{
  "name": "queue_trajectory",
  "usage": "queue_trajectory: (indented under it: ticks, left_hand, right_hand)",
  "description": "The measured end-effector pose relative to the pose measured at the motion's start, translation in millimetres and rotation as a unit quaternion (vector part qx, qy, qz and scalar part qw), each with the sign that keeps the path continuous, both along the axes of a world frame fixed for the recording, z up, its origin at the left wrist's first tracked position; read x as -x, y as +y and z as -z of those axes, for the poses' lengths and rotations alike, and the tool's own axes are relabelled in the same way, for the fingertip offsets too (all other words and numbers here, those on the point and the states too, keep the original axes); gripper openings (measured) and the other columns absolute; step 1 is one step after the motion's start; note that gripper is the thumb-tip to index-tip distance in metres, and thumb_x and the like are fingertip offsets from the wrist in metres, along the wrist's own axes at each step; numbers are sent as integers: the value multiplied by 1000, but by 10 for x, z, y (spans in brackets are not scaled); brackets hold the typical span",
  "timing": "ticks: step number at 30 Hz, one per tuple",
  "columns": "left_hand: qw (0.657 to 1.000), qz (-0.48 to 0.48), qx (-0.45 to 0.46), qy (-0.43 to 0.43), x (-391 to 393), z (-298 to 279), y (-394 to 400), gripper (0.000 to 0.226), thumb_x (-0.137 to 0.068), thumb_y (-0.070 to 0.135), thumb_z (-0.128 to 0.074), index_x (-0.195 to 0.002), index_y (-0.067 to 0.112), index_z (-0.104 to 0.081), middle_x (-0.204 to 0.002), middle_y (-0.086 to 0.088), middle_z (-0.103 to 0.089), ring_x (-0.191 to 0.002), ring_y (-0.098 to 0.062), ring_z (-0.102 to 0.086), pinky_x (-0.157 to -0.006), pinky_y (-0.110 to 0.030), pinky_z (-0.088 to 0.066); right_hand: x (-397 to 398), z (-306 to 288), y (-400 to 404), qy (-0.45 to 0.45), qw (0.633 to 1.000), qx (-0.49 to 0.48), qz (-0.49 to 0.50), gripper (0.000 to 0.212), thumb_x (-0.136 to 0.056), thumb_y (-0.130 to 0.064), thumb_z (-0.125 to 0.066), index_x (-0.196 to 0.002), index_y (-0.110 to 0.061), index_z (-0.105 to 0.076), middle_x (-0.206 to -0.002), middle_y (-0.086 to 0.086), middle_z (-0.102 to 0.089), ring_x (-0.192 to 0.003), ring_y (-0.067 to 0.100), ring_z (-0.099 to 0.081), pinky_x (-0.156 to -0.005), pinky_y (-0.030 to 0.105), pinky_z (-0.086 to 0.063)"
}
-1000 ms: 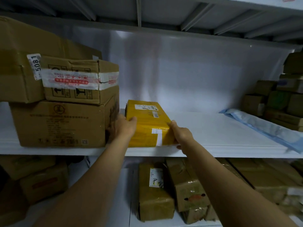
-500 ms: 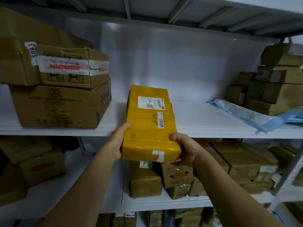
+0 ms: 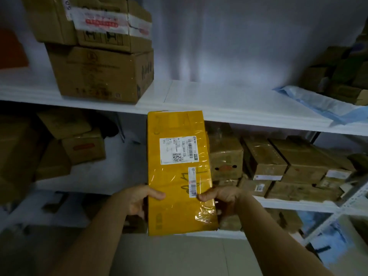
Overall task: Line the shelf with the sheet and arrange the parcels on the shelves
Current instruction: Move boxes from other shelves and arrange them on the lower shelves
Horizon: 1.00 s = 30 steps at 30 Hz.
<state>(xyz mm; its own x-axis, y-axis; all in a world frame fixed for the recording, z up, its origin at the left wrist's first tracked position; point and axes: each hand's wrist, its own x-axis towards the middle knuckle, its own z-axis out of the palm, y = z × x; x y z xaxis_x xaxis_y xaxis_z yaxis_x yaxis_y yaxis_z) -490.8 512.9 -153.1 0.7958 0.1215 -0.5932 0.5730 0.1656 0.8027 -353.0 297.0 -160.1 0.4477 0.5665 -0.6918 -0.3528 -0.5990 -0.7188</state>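
Note:
A yellow taped parcel (image 3: 177, 168) with a white shipping label hangs in the air in front of the shelves, below the upper white shelf (image 3: 219, 100). My left hand (image 3: 139, 198) grips its left edge, thumb on the top face. My right hand (image 3: 221, 198) grips its right edge, thumb on a small barcode sticker. A white sheet covers the upper shelf. Brown cardboard boxes (image 3: 99, 72) are stacked on that shelf's left part.
A pale blue plastic bag (image 3: 318, 102) lies on the upper shelf at right, beside more brown boxes (image 3: 338, 76). The lower shelf (image 3: 288, 205) holds several taped brown parcels (image 3: 278, 162). Other boxes (image 3: 65, 140) sit at lower left. Beige floor (image 3: 179, 255) is below.
The yellow parcel has come off the upper shelf and moved down and toward me, held in both hands. The view has tilted downward.

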Motion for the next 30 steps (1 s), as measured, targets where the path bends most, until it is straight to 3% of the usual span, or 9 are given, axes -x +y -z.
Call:
queue_trajectory:
  ticks: [4,6,9,11,17,21,23,27,30]
  left_hand:
    - [998,-24,32,49,229,347,86,89,-26,17,-97,-106,20,-59,-112,-16,-63,-102,-39,-57,-86,-61,-44]
    - [997,-40,36,53,286,416,132,63,-50,19,-88,-105,18,-57,-108,-16,-62,-98,-38,-57,-88,-60,-41]
    - [993,-89,48,57,287,490,266,22,-81,17,-66,-100,18,-56,-99,-15,-62,-89,-35,-57,-80,-52,-43]
    - [988,-130,62,49,219,565,416,17,-88,20,-61,-103,15,-56,-97,-15,-62,-87,-35,-58,-71,-48,-45]
    - [974,-214,66,42,-213,866,976,50,-79,36,-71,-122,20,-51,-114,-17,-61,-109,-41,-56,-96,-60,-42]
    - [967,-210,97,104,-484,1244,1451,108,-29,42,-93,-125,30,-46,-128,-18,-54,-114,-49,-51,-93,-69,-36]
    - [962,-226,111,106,-672,1426,1677,118,-23,30,-95,-129,31,-42,-133,-18,-46,-117,-50,-46,-91,-71,-37]
    - [965,-253,34,56,-1015,1464,1800,71,-77,24,-74,-137,28,-38,-140,-13,-39,-125,-47,-38,-97,-70,-35]
    - [963,-266,22,50,-1339,1720,1937,66,-83,26,-69,-140,26,-35,-143,-14,-37,-127,-46,-36,-96,-70,-35]
  right_hand:
    - [177,268,124,50,998,21,-16,119,-27,-35,-97,-134,-20,-47,-138,13,-50,-130,39,-42,-89,70,-38]
    - [225,352,246,58,998,18,-4,120,-28,-38,-96,-135,-18,-45,-138,15,-49,-130,40,-41,-85,70,-38]
    - [248,419,475,80,996,17,39,101,-49,-36,-88,-136,-12,-43,-136,16,-49,-130,41,-40,-95,75,-30]
    - [224,450,666,94,993,19,70,85,-64,-36,-81,-136,-12,-41,-140,16,-44,-133,42,-35,-98,76,-25]
    - [-75,635,1314,123,981,15,152,85,-75,-41,-74,-143,-13,-32,-149,22,-32,-134,52,-26,-102,76,-18]
    - [-369,838,1766,114,976,18,185,76,-83,-44,-66,-142,-12,-31,-148,23,-30,-132,53,-27,-103,72,-22]
    - [-527,1044,2005,118,973,18,198,76,-83,-47,-65,-143,-15,-29,-146,22,-33,-131,51,-31,-104,69,-24]
    - [-729,1355,2298,117,964,-2,240,71,-83,-44,-67,-140,-15,-35,-139,19,-45,-125,45,-43,-96,59,-39]
    - [-876,1613,2458,85,955,-22,283,68,-81,-35,-73,-134,-10,-40,-134,18,-50,-121,41,-48,-88,49,-43]
